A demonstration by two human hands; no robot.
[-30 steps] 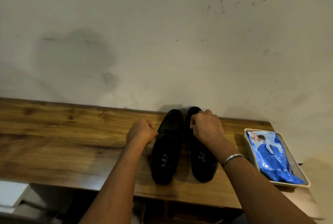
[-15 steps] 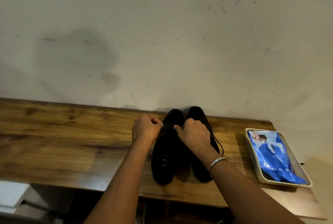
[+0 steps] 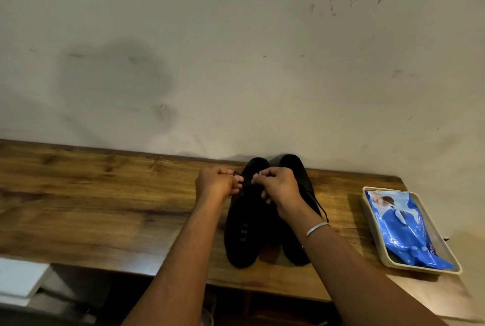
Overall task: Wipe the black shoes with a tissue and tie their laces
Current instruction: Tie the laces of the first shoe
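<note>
Two black shoes stand side by side on the wooden table [image 3: 105, 202], toes toward the wall. Over the left shoe [image 3: 246, 231] my left hand [image 3: 216, 184] and my right hand [image 3: 279, 186] are both closed, each pinching an end of its thin black lace near the eyelets. My right wrist, with a silver bangle, covers part of the right shoe [image 3: 295, 168]. A loose black lace [image 3: 319, 205] hangs off the right shoe's outer side.
A beige tray [image 3: 378, 244] holding a blue tissue pack [image 3: 401, 228] sits near the table's right end. The stained wall rises right behind the shoes. A white object [image 3: 18, 279] lies below the table's front left edge.
My right hand left the right shoe and moved left onto the left shoe. My left hand came in toward it, and both now pinch the left shoe's lace.
</note>
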